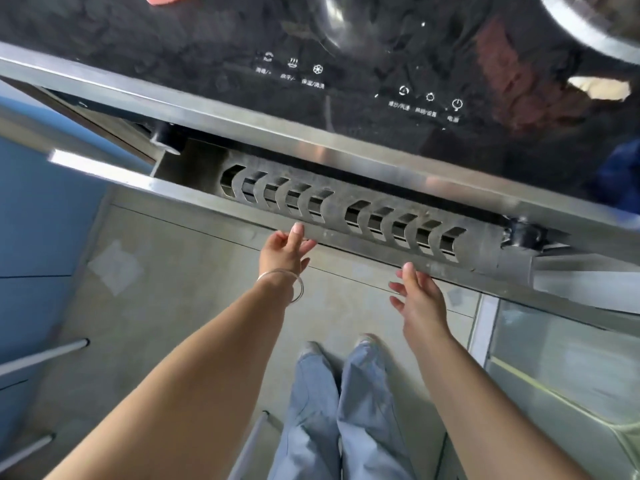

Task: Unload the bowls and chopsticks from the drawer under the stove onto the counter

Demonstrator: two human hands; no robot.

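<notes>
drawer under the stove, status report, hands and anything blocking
Left hand and right hand open, fingertips at the drawer front, holding nothing. Bowls and chopsticks not in view. Nothing blocking.

Black glass stove top (346, 46) at far side, row of white touch icons (429, 102) near its front edge. Slotted steel vent strip (346, 209) just below. Left hand (284, 251) and right hand (420, 299) at strip's lower edge, left of pair further left. Pale tiled floor (173, 289) beneath.
</notes>
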